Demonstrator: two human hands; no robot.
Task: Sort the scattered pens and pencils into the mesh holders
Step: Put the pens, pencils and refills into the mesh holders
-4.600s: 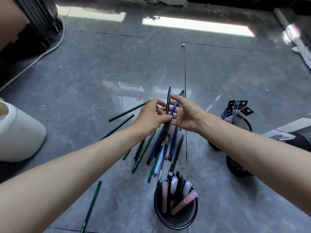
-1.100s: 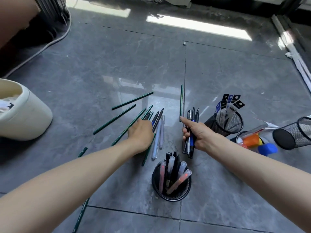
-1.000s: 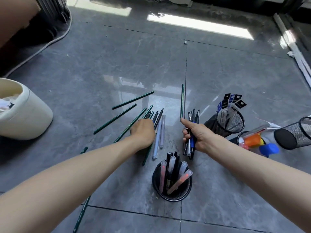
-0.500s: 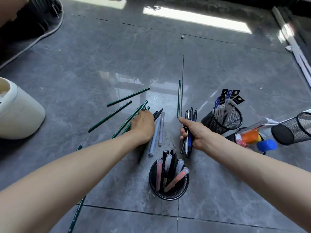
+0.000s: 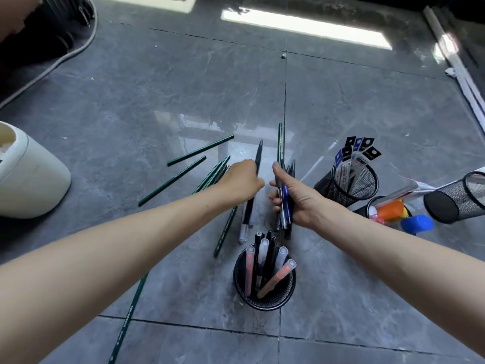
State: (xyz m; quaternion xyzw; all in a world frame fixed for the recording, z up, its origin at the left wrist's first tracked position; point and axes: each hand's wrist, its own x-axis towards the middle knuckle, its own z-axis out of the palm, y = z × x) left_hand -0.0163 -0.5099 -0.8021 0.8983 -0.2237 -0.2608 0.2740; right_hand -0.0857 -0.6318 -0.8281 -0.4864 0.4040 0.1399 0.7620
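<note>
Pens bundle [image 5: 287,206] clamped in R grip [image 5: 301,200]; L grip [image 5: 240,183] curled round black pen [image 5: 258,156], just beside.

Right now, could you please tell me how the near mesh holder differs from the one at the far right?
The near holder stands upright; the far-right holder lies on its side. The near holder is packed with pens; nothing plainly shows inside the far-right holder. The near holder is wholly in view; the far-right holder is cut by the frame edge. Both are black mesh cylinders.
</note>
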